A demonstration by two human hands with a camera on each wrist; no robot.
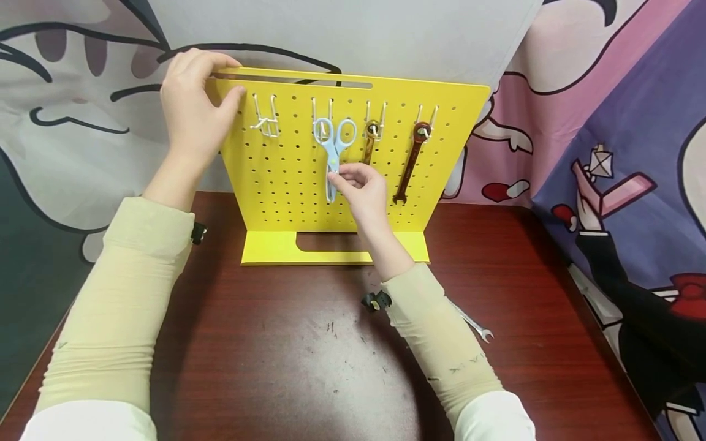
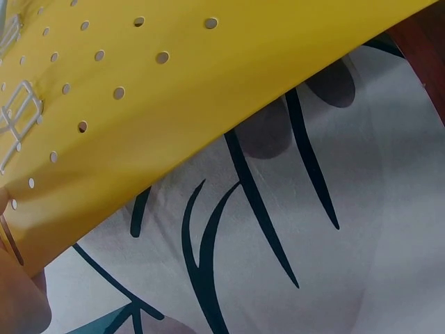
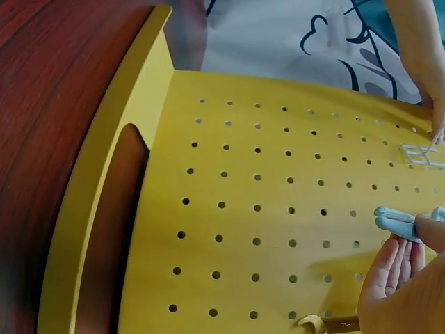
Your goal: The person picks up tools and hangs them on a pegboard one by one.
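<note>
A yellow pegboard (image 1: 276, 165) stands upright on the table. My left hand (image 1: 195, 101) grips its top left corner, thumb on the front face. With thumb and fingers my right hand (image 1: 364, 190) pinches the blades of light blue scissors (image 1: 333, 150), whose handle loops lie over a white hook (image 1: 322, 110). In the right wrist view the scissors' blade end (image 3: 396, 221) pokes out past the thumb. A gold-coloured wrench (image 1: 369, 144) hangs on the hook to the right, partly behind the right hand. Further right hangs a dark reddish wrench (image 1: 410, 162).
A white hook (image 1: 266, 119) at the board's upper left bears no tool. On the dark red table (image 1: 265, 343) a silver wrench (image 1: 477, 324) lies partly under the right forearm. Printed cloth (image 1: 623, 153) hangs behind and at the sides.
</note>
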